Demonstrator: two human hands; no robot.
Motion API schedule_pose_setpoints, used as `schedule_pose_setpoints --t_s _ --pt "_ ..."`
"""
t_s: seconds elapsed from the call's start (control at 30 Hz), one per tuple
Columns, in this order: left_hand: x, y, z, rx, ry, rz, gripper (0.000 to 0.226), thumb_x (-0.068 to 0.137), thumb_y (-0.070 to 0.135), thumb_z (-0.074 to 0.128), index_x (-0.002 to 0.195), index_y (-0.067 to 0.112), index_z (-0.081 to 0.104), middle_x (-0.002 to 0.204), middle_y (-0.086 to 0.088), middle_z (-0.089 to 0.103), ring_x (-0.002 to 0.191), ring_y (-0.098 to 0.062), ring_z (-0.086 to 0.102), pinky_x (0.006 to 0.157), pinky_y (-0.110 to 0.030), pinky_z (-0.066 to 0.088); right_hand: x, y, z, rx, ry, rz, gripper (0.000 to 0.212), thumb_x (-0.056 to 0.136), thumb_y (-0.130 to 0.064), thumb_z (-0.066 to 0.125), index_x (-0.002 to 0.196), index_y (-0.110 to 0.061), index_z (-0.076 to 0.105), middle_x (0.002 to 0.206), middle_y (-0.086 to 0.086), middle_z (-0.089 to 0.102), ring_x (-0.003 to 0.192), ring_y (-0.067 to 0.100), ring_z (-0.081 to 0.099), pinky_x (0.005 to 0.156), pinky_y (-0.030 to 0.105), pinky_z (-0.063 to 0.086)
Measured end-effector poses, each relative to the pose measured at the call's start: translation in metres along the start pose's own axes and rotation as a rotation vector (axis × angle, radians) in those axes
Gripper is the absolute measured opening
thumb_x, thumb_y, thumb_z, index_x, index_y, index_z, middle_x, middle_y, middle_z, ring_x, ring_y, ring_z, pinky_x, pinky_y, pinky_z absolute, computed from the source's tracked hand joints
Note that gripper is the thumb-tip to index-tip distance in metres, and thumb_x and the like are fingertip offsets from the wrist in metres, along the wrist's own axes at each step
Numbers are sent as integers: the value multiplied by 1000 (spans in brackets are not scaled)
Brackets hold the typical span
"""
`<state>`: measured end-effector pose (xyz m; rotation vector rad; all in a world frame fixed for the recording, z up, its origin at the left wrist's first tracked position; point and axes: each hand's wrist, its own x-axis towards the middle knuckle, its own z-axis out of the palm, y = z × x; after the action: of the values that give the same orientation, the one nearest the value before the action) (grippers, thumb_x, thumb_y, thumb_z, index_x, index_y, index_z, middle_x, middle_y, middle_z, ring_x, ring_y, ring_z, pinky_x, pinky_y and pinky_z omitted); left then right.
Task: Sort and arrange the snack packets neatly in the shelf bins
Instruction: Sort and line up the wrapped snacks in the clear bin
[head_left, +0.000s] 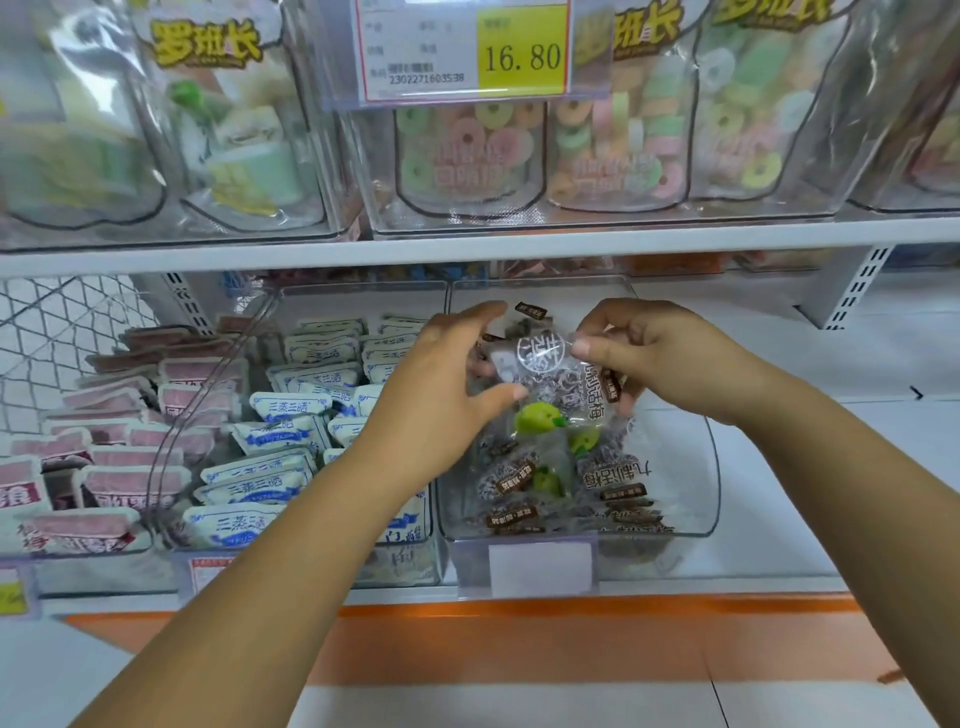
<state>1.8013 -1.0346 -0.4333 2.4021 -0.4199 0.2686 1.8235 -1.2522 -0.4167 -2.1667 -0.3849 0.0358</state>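
the plum packet (558, 379), a clear film bag of small wrapped pieces, is held above the back half of the clear bin (711, 483) at the right end of the lower shelf (779, 561). my right hand (670, 358) pinches its upper right edge between thumb and fingers; my left hand (447, 395) is spread half open against its left side, thumb on the front, steadying more than gripping.

i judge it light and floppy: the film will crumple and slide, and the loose contents will slump to whichever end hangs lower, so i'd keep hold of the sealed edges rather than the belly. the pieces look hardy enough for a firm pinch.

the bin holds only a few more of these packets (561, 488) lying low, so there is open room above them. the walls are close on both sides, the blue-and-white packets (270, 447) fill the bin just left, and the upper shelf edge (467, 244) sits near above my knuckles, limiting any lift.
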Motion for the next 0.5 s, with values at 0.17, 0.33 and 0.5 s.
schedule_pose_setpoints --t_s 0.17,0.33,0.5 --pt "3 -7 3 -153 0 -24 20 79 27 76 98 30 69 92 15 65 85 -5 60 78 -27 51 -4 -5 4 135 -101 -9 30 73 -37 73 101 -28 66 82 1 72 73 10 63 69 27 52" --pt "1 -6 -3 -177 -6 -28 37 80 28 76 113 27 59 111 13 62 92 -2 60 78 -11 49 -5 -2 4 116 -29 -92 29 79 -6 74 95 -30 69 85 -23 68 79 -1 58 79 13 44" --pt "-15 -4 -26 117 -23 216 22 78 43 70 98 34 67 95 20 55 86 -1 53 82 -28 49 -3 -9 20 -284 -153 -194 28 84 -24 71 105 -42 67 99 -22 61 89 -5 58 79 12 43"
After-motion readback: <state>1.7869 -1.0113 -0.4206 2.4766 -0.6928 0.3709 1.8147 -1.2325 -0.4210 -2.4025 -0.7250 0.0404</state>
